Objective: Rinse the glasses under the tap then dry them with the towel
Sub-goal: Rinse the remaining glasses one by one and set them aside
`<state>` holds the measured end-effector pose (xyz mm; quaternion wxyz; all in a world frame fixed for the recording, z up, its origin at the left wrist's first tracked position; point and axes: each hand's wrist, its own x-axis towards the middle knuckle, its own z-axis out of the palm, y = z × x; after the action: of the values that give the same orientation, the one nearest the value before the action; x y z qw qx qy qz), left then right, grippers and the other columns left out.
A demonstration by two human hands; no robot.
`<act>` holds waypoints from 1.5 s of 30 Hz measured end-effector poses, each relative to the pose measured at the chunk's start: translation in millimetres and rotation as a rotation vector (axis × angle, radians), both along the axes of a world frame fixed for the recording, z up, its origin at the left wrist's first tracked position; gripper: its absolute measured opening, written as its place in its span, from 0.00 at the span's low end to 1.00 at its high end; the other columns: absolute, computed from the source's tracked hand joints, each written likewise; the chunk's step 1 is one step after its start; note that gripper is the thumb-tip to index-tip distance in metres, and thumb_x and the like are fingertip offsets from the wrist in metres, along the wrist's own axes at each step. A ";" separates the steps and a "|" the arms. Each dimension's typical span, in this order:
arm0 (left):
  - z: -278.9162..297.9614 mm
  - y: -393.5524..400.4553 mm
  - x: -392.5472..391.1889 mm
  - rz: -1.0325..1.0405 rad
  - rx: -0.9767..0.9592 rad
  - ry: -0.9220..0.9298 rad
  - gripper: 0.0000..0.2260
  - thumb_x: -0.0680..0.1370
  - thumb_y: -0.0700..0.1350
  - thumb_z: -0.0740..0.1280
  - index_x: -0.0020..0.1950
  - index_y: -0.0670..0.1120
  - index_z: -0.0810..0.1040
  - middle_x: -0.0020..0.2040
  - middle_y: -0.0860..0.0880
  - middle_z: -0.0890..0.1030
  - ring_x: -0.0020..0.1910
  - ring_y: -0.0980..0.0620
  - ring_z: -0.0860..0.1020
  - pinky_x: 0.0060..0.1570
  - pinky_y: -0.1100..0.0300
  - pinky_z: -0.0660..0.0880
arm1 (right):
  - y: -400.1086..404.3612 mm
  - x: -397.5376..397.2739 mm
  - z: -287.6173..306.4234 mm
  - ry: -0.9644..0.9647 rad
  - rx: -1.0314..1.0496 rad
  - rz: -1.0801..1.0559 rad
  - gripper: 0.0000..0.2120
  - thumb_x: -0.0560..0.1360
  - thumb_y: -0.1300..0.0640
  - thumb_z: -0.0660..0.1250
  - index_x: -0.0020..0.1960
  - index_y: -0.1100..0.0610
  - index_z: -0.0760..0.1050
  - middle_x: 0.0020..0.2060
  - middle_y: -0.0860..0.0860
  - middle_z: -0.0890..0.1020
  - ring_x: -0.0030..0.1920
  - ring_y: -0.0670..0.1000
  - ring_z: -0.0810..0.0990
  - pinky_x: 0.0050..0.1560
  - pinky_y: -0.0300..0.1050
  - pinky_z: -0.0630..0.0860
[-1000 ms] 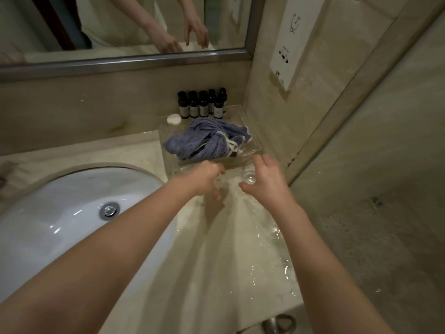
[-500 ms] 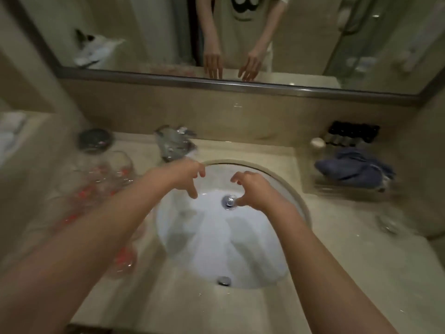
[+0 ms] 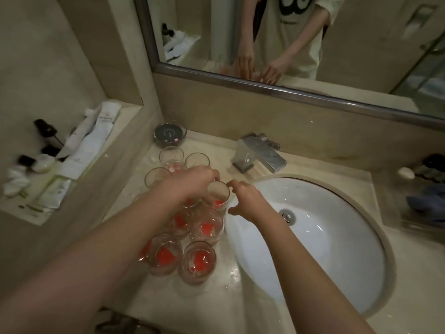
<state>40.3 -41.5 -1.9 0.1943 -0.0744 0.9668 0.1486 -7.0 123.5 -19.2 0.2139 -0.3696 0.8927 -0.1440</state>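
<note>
Toiletry packets (image 3: 79, 150) are lying on the left ledge. Red-stained glasses (image 3: 192, 237) are crowding the counter left of the sink (image 3: 337, 249); the left hand (image 3: 192, 182) is grasping one glass (image 3: 220, 196), the right hand (image 3: 248, 198) hovering unclenched beside it. The tap (image 3: 260, 153) is standing behind, the towel (image 3: 426, 203) lying far right.

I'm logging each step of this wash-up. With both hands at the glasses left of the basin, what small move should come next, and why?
Probably lift the glass that the left hand is closing on and carry it under the tap: red residue shows inside, the right hand waits beside it, and no water runs yet.
</note>
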 end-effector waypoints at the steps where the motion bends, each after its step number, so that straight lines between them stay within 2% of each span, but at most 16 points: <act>1: -1.8 2.8 -1.4 -0.029 -0.019 0.005 0.32 0.66 0.55 0.78 0.67 0.51 0.73 0.59 0.49 0.76 0.59 0.47 0.75 0.53 0.54 0.74 | -0.8 -0.1 -1.9 -0.001 -0.002 -0.008 0.29 0.70 0.59 0.74 0.68 0.58 0.67 0.60 0.59 0.76 0.58 0.60 0.76 0.54 0.48 0.73; 4: -2.7 12.4 -4.7 -0.128 -0.139 0.049 0.31 0.69 0.60 0.75 0.67 0.50 0.72 0.58 0.47 0.76 0.58 0.45 0.76 0.45 0.57 0.69 | -0.6 -1.3 -7.4 -0.022 -0.032 -0.033 0.29 0.71 0.58 0.73 0.68 0.57 0.66 0.58 0.59 0.77 0.56 0.60 0.76 0.52 0.48 0.72; 6: -4.8 17.3 -7.9 -0.154 -0.178 0.048 0.31 0.68 0.63 0.73 0.66 0.48 0.72 0.56 0.46 0.77 0.55 0.44 0.77 0.49 0.54 0.74 | 0.4 -3.5 -10.1 -0.039 -0.066 -0.044 0.26 0.72 0.59 0.72 0.67 0.56 0.67 0.57 0.59 0.77 0.55 0.59 0.76 0.51 0.47 0.72; 8: -9.3 21.1 -10.9 -0.172 -0.224 0.012 0.32 0.70 0.64 0.70 0.66 0.47 0.72 0.55 0.45 0.78 0.56 0.43 0.77 0.55 0.53 0.73 | 2.2 -7.1 -9.8 -0.062 -0.107 -0.062 0.22 0.74 0.61 0.70 0.66 0.56 0.68 0.56 0.58 0.79 0.54 0.58 0.77 0.52 0.46 0.73; 11: -12.5 30.4 -13.2 -0.126 -0.222 -0.025 0.29 0.73 0.62 0.68 0.66 0.45 0.70 0.57 0.45 0.78 0.59 0.45 0.75 0.48 0.57 0.63 | 7.5 -13.3 -9.0 -0.105 -0.121 -0.089 0.19 0.76 0.61 0.68 0.66 0.55 0.71 0.55 0.57 0.80 0.54 0.56 0.78 0.53 0.46 0.73; 14: -12.3 35.0 -14.6 -0.052 -0.156 -0.036 0.26 0.74 0.59 0.70 0.64 0.44 0.70 0.57 0.45 0.77 0.60 0.46 0.74 0.46 0.58 0.60 | 17.4 -17.8 -12.3 -0.131 -0.113 -0.132 0.18 0.76 0.60 0.67 0.66 0.55 0.72 0.55 0.55 0.80 0.53 0.54 0.78 0.52 0.43 0.72; 17: -18.4 29.7 -12.0 0.013 -0.065 0.018 0.27 0.70 0.59 0.73 0.61 0.43 0.73 0.53 0.45 0.78 0.60 0.45 0.72 0.46 0.58 0.63 | 32.1 -22.2 -15.5 -0.201 -0.154 -0.240 0.15 0.77 0.58 0.66 0.64 0.55 0.74 0.53 0.53 0.81 0.52 0.52 0.78 0.46 0.40 0.71; 22: -20.9 36.7 -10.8 0.149 0.118 0.118 0.35 0.67 0.57 0.74 0.69 0.43 0.71 0.59 0.45 0.79 0.63 0.46 0.74 0.60 0.60 0.64 | 78.8 -43.4 -18.2 -0.293 -0.293 -0.512 0.07 0.77 0.59 0.65 0.54 0.54 0.79 0.46 0.54 0.83 0.45 0.51 0.81 0.36 0.37 0.73; 24: -23.1 45.0 -19.6 0.204 0.228 0.137 0.35 0.64 0.55 0.77 0.68 0.45 0.72 0.59 0.47 0.80 0.59 0.47 0.77 0.58 0.58 0.69 | 97.1 -56.0 -19.1 -0.301 -0.341 -0.611 0.07 0.76 0.62 0.65 0.52 0.55 0.79 0.44 0.56 0.83 0.42 0.53 0.82 0.40 0.41 0.75; 26: -29.5 54.2 -30.3 0.275 0.345 0.145 0.33 0.64 0.50 0.80 0.66 0.47 0.74 0.58 0.49 0.80 0.56 0.50 0.78 0.52 0.61 0.72 | 107.9 -70.9 -19.0 -0.312 -0.411 -0.696 0.07 0.76 0.63 0.64 0.52 0.57 0.78 0.44 0.56 0.83 0.41 0.53 0.81 0.45 0.44 0.75; 30: -47.1 71.7 -46.6 0.442 0.584 0.122 0.33 0.58 0.48 0.82 0.61 0.48 0.77 0.54 0.51 0.80 0.53 0.53 0.78 0.51 0.61 0.73 | 103.2 -103.0 -16.7 -0.385 -0.640 -0.812 0.07 0.79 0.59 0.63 0.56 0.54 0.76 0.49 0.55 0.81 0.42 0.49 0.79 0.42 0.43 0.74; 34: -66.0 86.5 -55.3 0.553 0.700 0.078 0.35 0.55 0.48 0.82 0.60 0.50 0.75 0.53 0.51 0.80 0.53 0.51 0.78 0.49 0.61 0.73 | 76.6 -130.2 -14.2 -0.429 -0.798 -0.823 0.11 0.80 0.55 0.62 0.61 0.53 0.76 0.54 0.52 0.80 0.49 0.50 0.78 0.41 0.40 0.75; 36: -73.4 91.5 -59.8 0.621 0.749 0.051 0.39 0.50 0.50 0.80 0.59 0.51 0.72 0.52 0.51 0.79 0.51 0.51 0.78 0.49 0.60 0.74 | 62.2 -141.5 -15.6 -0.473 -0.836 -0.808 0.14 0.80 0.55 0.63 0.65 0.53 0.75 0.57 0.51 0.79 0.53 0.50 0.77 0.42 0.39 0.75; 39: -79.1 94.0 -66.0 0.732 0.878 0.010 0.37 0.46 0.51 0.79 0.53 0.52 0.72 0.51 0.50 0.79 0.48 0.55 0.79 0.47 0.62 0.74 | 47.1 -155.3 -22.3 -0.532 -0.843 -0.776 0.16 0.79 0.55 0.65 0.66 0.54 0.75 0.60 0.52 0.78 0.57 0.51 0.76 0.44 0.41 0.75; 42: -82.1 96.1 -68.8 0.829 1.031 -0.010 0.36 0.45 0.49 0.79 0.53 0.52 0.77 0.53 0.48 0.80 0.51 0.55 0.79 0.50 0.62 0.75 | 37.4 -162.8 -29.4 -0.557 -0.829 -0.755 0.15 0.78 0.57 0.67 0.64 0.55 0.77 0.55 0.51 0.80 0.53 0.49 0.77 0.49 0.46 0.76; 45: -81.2 101.1 -69.1 0.882 1.125 0.006 0.36 0.45 0.50 0.78 0.53 0.53 0.79 0.54 0.46 0.81 0.55 0.53 0.80 0.56 0.59 0.75 | 33.0 -166.5 -35.4 -0.523 -0.839 -0.731 0.13 0.77 0.59 0.67 0.61 0.57 0.79 0.46 0.46 0.81 0.44 0.43 0.77 0.47 0.44 0.75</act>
<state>-28.8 59.6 -83.1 0.1223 -0.3464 0.6240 0.6897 -173.5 156.5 -54.6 0.1989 -0.0444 0.7467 -0.6332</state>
